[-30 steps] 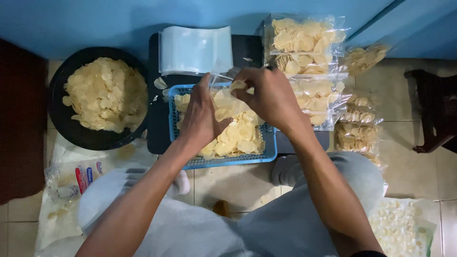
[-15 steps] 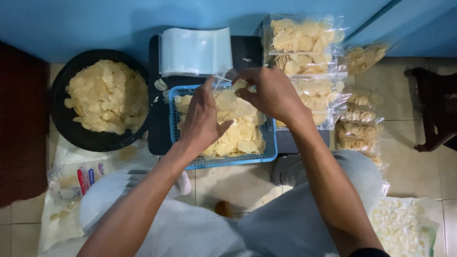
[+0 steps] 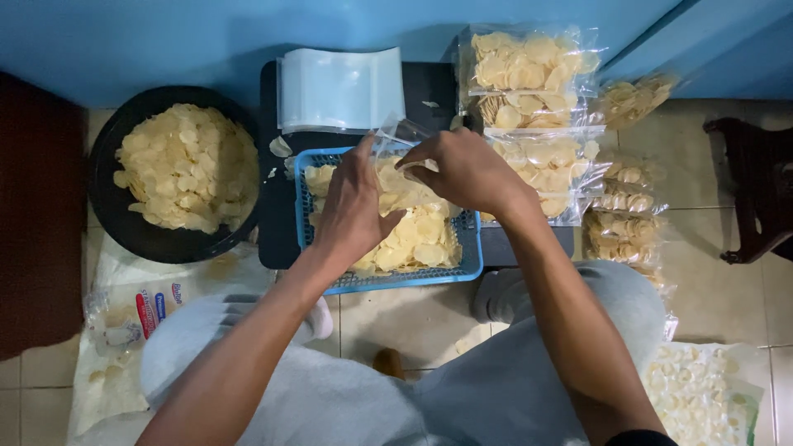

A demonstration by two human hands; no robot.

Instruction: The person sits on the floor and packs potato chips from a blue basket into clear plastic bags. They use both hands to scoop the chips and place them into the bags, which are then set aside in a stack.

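Observation:
My left hand [image 3: 353, 206] grips the side of a clear plastic bag [image 3: 395, 140] held over a blue basket [image 3: 395, 279] full of pale round chips [image 3: 421, 235]. My right hand [image 3: 467, 169] pinches the bag's mouth from the other side, fingers closed on its edge. The bag holds some chips and stands half upright in the basket. The basket rests on a low black stand [image 3: 277, 223].
A stack of empty clear bags [image 3: 340, 87] lies behind the basket. A black bowl [image 3: 107, 211] of chips sits at the left. Filled chip bags [image 3: 529, 74] pile at the right, more run down the right side [image 3: 628, 231]. A dark stool [image 3: 756, 190] stands far right.
Both hands have shifted slightly on the bag; its mouth is now lifted and spread more between them.

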